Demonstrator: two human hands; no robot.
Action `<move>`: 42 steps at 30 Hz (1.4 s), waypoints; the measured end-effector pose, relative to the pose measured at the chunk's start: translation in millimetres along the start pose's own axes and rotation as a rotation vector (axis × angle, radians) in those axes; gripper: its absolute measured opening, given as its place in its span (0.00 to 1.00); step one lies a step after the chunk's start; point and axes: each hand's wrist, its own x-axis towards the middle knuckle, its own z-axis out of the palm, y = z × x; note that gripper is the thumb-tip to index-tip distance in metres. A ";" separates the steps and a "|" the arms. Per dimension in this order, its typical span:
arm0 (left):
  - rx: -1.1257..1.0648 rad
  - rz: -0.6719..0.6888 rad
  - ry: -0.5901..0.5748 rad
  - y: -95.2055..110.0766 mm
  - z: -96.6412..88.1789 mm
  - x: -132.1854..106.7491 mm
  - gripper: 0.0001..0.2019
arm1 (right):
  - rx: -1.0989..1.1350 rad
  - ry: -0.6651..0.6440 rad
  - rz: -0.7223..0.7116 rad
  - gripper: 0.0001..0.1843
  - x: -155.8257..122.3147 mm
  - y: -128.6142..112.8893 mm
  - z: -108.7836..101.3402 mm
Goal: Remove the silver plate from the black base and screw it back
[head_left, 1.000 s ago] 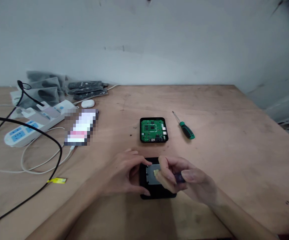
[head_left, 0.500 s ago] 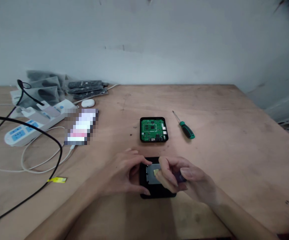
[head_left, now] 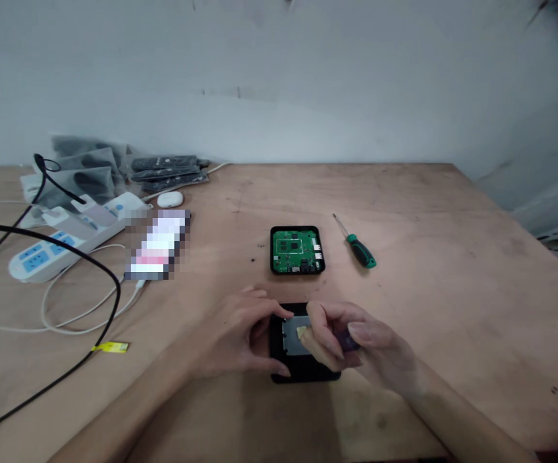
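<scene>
In front of me on the table lies a black square case half [head_left: 303, 372] with a grey metal plate [head_left: 291, 347] in it; a small yellowish pad [head_left: 301, 332] sits on the plate. The thumb and fingers of my left hand [head_left: 243, 334] clasp the case half by its left side. Over its right part, my right hand [head_left: 356, 337] is curled round a dark purplish thing [head_left: 349, 342], mostly hidden by the fingers. Just beyond, a green circuit board [head_left: 293, 252] rests in another black case half [head_left: 272, 260].
A green-handled screwdriver [head_left: 360, 251] lies right of the board. To the left are a phone [head_left: 158, 244], a white power strip [head_left: 38, 260], a white earbud case [head_left: 170, 199], bagged items [head_left: 81, 170] and loops of cable [head_left: 117, 286]. A wall [head_left: 279, 96] stands behind the table.
</scene>
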 end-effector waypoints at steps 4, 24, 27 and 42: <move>0.001 0.000 -0.005 -1.1 0.2 0.0 0.34 | 0.006 -0.002 -0.004 0.20 0.1 0.7 -0.5; 0.005 -0.014 -0.009 -0.2 0.1 -0.2 0.34 | 0.011 -0.005 0.014 0.19 0.1 -0.2 -1.3; -0.004 -0.027 -0.016 0.6 -0.8 0.5 0.34 | 0.018 -0.010 0.018 0.20 1.3 -1.9 0.4; 0.005 -0.041 -0.028 0.1 -0.7 -0.4 0.35 | 0.028 -0.002 0.021 0.20 -0.5 -1.9 0.3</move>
